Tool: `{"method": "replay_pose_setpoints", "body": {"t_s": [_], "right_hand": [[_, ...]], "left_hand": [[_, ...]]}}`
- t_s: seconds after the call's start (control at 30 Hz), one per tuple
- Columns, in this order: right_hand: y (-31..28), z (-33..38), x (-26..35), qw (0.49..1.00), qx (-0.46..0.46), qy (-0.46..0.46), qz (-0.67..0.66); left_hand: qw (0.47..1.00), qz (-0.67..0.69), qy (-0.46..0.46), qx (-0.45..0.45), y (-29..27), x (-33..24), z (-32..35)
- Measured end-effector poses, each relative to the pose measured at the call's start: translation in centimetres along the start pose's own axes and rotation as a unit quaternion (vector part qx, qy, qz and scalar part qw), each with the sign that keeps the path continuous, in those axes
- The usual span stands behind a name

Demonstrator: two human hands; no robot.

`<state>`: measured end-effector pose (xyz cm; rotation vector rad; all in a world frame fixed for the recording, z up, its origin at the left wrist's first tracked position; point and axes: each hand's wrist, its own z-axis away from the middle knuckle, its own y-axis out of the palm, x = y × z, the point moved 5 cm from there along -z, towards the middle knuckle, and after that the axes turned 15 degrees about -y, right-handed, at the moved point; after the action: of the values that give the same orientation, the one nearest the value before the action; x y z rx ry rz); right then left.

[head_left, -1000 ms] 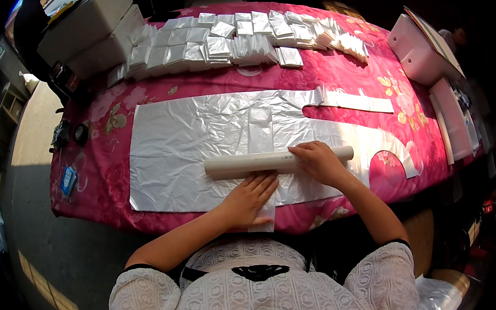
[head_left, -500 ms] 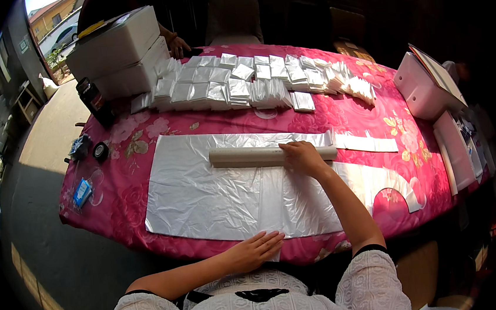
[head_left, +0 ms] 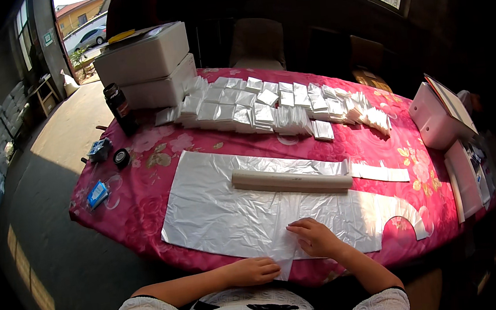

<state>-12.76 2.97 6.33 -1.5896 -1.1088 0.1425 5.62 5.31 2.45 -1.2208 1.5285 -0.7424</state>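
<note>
A flat white plastic vest-type bag [head_left: 206, 212], with a curved cutout at its right end, lies across the pink table. My left hand [head_left: 255, 270] is at the bag's near edge, its bent fingers closed on a loose flap of thin film. Just right of it, my right hand [head_left: 314, 238] rests on the plastic, fingers loosely bent and a little apart, thumb toward me. Beyond both hands a long grey bar [head_left: 291, 181] lies on the bag, untouched. White handle strips [head_left: 379, 172] stick out past its right end.
Many folded white plastic packets [head_left: 237, 100] are stacked along the far side. At the left are white foam boxes [head_left: 145, 57], a dark bottle [head_left: 118, 106], a black lid [head_left: 121, 158] and a blue packet [head_left: 97, 195]. Another foam box [head_left: 436, 112] stands at the right.
My right hand has let go of the grey bar and come back toward me onto the plastic. My left hand's fingers, spread flat before, are now bent. A person's hand at the far side is gone.
</note>
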Motion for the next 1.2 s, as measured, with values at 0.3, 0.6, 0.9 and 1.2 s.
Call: {"method": "replay_pose_setpoints", "body": {"t_s": [0.3, 0.6, 0.9, 1.2], "right_hand": [[1.5, 1.1, 0.7, 0.999, 0.007, -0.009, 0.037], [2.2, 1.0, 0.0, 0.993, -0.077, 0.006, 0.089], [2.2, 1.2, 0.3, 0.99, -0.091, 0.014, 0.111], [1.5, 1.8, -0.3, 0.991, -0.086, 0.041, 0.098]], "left_hand": [[0.989, 0.066, -0.071, -0.108, -2.6, 0.2, -1.4], [0.977, 0.148, -0.09, -0.123, -3.9, 0.9, -2.2], [0.976, -0.06, -0.192, -0.08, -2.0, 4.7, -3.9], [0.972, 0.003, -0.224, -0.076, -2.3, 5.7, -4.5]]}}
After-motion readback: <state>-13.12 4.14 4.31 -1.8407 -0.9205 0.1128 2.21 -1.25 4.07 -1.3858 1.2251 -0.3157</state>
